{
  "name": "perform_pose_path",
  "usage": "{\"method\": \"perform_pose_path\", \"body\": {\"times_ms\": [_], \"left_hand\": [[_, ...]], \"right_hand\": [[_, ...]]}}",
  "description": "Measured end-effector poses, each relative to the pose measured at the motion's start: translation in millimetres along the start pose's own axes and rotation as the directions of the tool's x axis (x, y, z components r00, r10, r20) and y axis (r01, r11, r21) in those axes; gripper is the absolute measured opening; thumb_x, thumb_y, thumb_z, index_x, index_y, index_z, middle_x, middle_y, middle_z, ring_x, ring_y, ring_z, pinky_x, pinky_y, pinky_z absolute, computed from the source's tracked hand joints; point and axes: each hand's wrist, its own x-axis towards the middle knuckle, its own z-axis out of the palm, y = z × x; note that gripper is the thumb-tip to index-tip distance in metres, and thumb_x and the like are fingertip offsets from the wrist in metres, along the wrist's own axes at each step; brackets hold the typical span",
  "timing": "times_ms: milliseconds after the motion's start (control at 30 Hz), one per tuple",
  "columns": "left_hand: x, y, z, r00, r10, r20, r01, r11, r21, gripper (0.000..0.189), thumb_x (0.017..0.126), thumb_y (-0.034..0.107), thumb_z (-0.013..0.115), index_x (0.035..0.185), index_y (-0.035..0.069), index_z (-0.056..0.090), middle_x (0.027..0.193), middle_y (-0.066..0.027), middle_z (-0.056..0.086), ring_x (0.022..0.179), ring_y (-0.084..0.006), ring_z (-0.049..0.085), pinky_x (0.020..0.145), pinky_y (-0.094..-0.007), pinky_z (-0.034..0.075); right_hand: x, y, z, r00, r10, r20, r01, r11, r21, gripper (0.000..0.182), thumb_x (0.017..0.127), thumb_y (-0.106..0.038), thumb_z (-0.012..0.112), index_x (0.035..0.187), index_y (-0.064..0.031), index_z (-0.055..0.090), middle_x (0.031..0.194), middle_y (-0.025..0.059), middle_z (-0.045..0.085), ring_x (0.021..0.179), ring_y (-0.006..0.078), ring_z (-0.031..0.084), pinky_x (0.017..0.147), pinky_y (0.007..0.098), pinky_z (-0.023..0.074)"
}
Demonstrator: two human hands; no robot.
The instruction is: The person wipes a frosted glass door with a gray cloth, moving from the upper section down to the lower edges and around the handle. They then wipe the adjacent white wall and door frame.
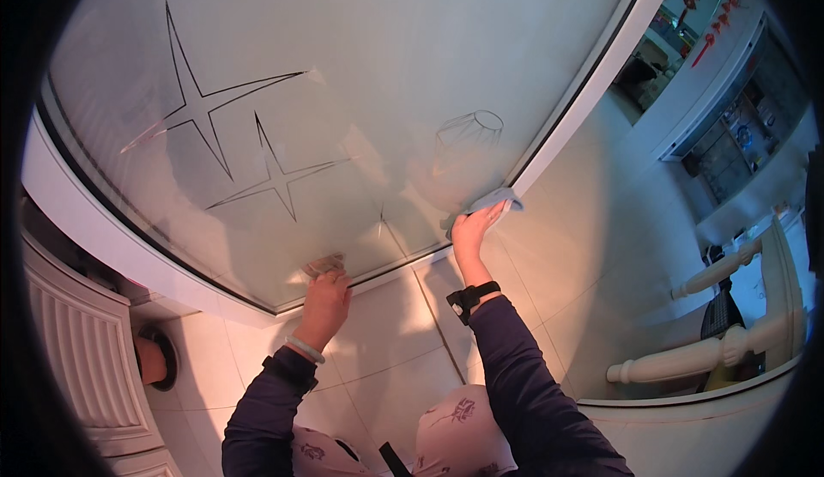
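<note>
A large frosted glass door panel [360,90] with star outlines and a white frame stands before me. My right hand [475,227] presses a blue-grey cloth [499,199] onto the lower right corner of the glass and its frame. My left hand [326,303], with a pale bracelet at the wrist, rests at the panel's bottom edge, its fingertips against the glass. A reflection shows beside those fingers. Whether they are curled around the frame I cannot tell.
A louvred cabinet door [87,348] is at the left, with a round pot [153,358] beside it on the tiled floor [380,348]. To the right lie white turned balusters [692,354] and a shelf unit [740,129]. Red hanging ornaments [718,20] are at the top right.
</note>
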Motion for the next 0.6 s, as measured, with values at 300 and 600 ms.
{"method": "perform_pose_path", "body": {"times_ms": [300,600], "left_hand": [[12.3,5.8,-0.9,0.996,-0.024,-0.089,0.024,1.0,0.004,0.003,0.075,0.004,0.058,0.074,0.005,0.06,0.076,-0.0138,0.06,0.075,-0.0349,0.059,0.063,-0.0457,0.046],[7.8,1.5,-0.7,0.998,-0.027,-0.058,0.024,0.998,-0.051,0.003,0.076,0.007,0.061,0.075,0.004,0.06,0.08,-0.0121,0.062,0.08,-0.0325,0.06,0.068,-0.045,0.047]], "right_hand": [[7.9,43.5,-21.7,0.862,0.24,0.448,-0.215,0.971,-0.106,0.063,0.069,0.006,0.059,0.126,0.0161,0.035,0.141,0.0382,0.024,0.13,0.0499,0.029,0.11,0.0416,0.0282],[37.0,-39.1,-112.7,0.997,-0.077,-0.017,0.079,0.982,0.171,0.084,0.067,-0.004,0.071,0.139,0.0057,0.028,0.126,0.0277,0.043,0.116,0.0401,0.045,0.098,0.0399,0.0392]]}}
